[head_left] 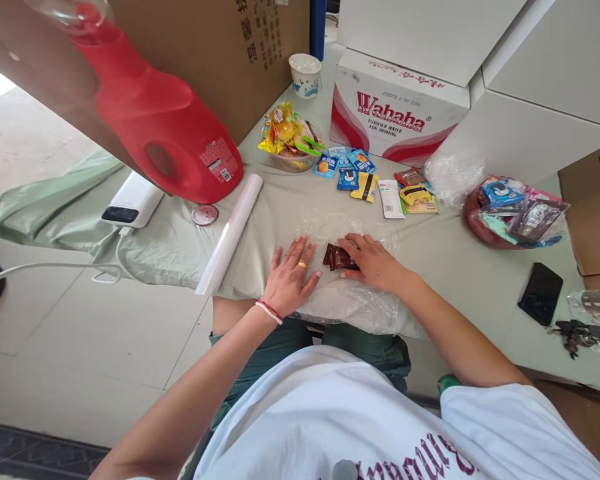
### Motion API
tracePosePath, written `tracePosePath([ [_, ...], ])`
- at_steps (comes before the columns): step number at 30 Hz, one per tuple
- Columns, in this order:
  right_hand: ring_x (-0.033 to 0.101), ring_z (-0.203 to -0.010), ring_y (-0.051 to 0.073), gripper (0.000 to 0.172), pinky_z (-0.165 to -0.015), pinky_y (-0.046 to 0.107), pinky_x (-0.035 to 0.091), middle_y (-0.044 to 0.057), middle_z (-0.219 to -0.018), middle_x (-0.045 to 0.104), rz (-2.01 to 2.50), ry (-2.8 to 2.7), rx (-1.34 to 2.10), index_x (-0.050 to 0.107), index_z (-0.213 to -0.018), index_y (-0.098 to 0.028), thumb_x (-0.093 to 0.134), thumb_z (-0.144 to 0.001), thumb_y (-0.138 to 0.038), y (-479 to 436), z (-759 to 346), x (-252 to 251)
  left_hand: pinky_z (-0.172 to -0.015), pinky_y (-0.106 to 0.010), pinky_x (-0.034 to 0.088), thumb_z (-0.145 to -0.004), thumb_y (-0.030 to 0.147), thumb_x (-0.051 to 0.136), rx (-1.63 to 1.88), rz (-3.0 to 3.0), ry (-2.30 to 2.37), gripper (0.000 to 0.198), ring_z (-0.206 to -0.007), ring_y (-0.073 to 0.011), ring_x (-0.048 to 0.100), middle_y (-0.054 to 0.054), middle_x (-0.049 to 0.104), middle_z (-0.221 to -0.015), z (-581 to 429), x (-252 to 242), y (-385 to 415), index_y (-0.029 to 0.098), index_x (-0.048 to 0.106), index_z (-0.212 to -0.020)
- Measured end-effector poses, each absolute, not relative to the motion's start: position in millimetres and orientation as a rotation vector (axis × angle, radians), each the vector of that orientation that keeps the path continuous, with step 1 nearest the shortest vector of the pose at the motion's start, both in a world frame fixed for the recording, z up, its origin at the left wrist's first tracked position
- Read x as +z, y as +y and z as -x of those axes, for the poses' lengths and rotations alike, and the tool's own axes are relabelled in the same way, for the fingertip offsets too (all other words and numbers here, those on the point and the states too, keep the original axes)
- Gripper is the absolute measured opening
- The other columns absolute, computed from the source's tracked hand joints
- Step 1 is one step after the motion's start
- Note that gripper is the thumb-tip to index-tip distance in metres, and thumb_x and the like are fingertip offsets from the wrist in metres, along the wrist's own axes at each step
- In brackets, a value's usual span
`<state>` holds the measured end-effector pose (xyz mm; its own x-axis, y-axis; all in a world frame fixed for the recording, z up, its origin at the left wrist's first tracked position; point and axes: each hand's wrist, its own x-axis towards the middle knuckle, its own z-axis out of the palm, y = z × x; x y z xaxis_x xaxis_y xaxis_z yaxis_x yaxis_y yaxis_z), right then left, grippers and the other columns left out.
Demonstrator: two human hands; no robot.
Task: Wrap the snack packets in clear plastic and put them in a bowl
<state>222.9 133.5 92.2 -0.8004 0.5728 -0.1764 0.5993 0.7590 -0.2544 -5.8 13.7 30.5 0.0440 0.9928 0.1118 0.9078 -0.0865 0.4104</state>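
Pretty cluttered past the fingertips: loose snack packets point(360, 180), a Wahaha box point(395, 113), and a film roll point(230, 233) left of the left hand point(290, 277), whose fingers are spread flat on clear wrap point(350, 300). The right hand point(375, 261) pinches a small glossy dark-brown packet point(334, 257) lying between both hands' fingers.

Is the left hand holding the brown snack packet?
No, the left hand lies flat on the clear film beside the brown packet, which the right hand touches.

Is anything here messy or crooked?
Yes. The crinkled clear plastic sheet under the right hand and left hand droops over the near edge, and the pale green tablecloth sags bunched off the left end.
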Motion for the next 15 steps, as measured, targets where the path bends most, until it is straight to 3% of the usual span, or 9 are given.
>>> tracePosePath([
  [3, 0.045, -0.143, 0.033, 0.065, -0.118, 0.053, 0.042, 0.019, -0.158, 0.044, -0.961, 3.103, -0.659, 0.038, -0.16, -0.019, 0.055, -0.104, -0.048, 118.8, -257.1, 93.5, -0.131, -0.059, 0.018, -0.1, 0.027, 0.044, 0.58, -2.188, 1.693, 0.061, -0.161, -0.0284, 0.028, -0.009, 0.038, -0.17, 27.8, 36.7, 1.9, 0.028, 0.041, -0.161],
  [5, 0.046, -0.143, 0.031, 0.066, -0.118, 0.053, 0.043, 0.018, -0.156, 0.047, -0.919, 3.174, -0.757, 0.037, -0.161, -0.024, 0.056, -0.103, -0.049, 99.3, -284.7, 90.7, -0.132, -0.059, 0.015, -0.09, 0.017, 0.048, 0.499, -2.259, 1.443, 0.072, -0.159, -0.027, 0.033, -0.007, 0.046, -0.166, 43.1, 40.8, -8.9, 0.03, 0.04, -0.161],
  [8, 0.045, -0.144, 0.035, 0.075, -0.115, 0.058, 0.046, 0.018, -0.16, 0.043, -0.888, 3.122, -0.779, 0.044, -0.158, -0.026, 0.07, -0.094, -0.055, 62.0, -318.7, 72.2, -0.132, -0.061, 0.013, -0.077, 0.014, 0.056, 0.403, -2.281, 1.257, 0.084, -0.158, -0.0304, 0.034, -0.011, 0.04, -0.168, 57.2, 43.5, -23.3, 0.024, 0.041, -0.159],
  [10, 0.046, -0.143, 0.035, 0.063, -0.114, 0.06, 0.047, 0.018, -0.16, 0.044, -0.937, 3.126, -0.748, 0.055, -0.149, -0.025, 0.072, -0.094, -0.048, 41.0, -329.9, 53.5, -0.132, -0.062, 0.015, -0.081, 0.017, 0.058, 0.407, -2.272, 1.282, 0.069, -0.157, -0.0315, 0.036, -0.012, 0.04, -0.168, 59.2, 42.5, -27.8, 0.024, 0.053, -0.149],
  [13, 0.056, -0.132, 0.03, 0.029, -0.11, 0.056, 0.05, 0.014, -0.144, 0.061, -1.066, 3.221, -0.769, 0.07, -0.128, -0.026, 0.062, -0.101, -0.03, 29.0, -330.9, 34.8, -0.129, -0.058, 0.024, -0.096, 0.023, 0.053, 0.496, -2.218, 1.36, 0.028, -0.149, -0.0276, 0.049, -0.008, 0.059, -0.155, 55.8, 39.9, -25.2, 0.027, 0.07, -0.118],
  [15, 0.064, -0.116, 0.025, 0.022, -0.101, 0.049, 0.055, 0.01, -0.125, 0.072, -1.115, 3.239, -0.878, 0.075, -0.116, -0.026, 0.057, -0.104, -0.027, 35.8, -326.9, 36.7, -0.126, -0.054, 0.031, -0.102, 0.025, 0.047, 0.589, -2.142, 1.393, 0.024, -0.139, -0.0244, 0.059, -0.008, 0.071, -0.139, 52.3, 40.1, -17.4, 0.025, 0.07, -0.106],
])
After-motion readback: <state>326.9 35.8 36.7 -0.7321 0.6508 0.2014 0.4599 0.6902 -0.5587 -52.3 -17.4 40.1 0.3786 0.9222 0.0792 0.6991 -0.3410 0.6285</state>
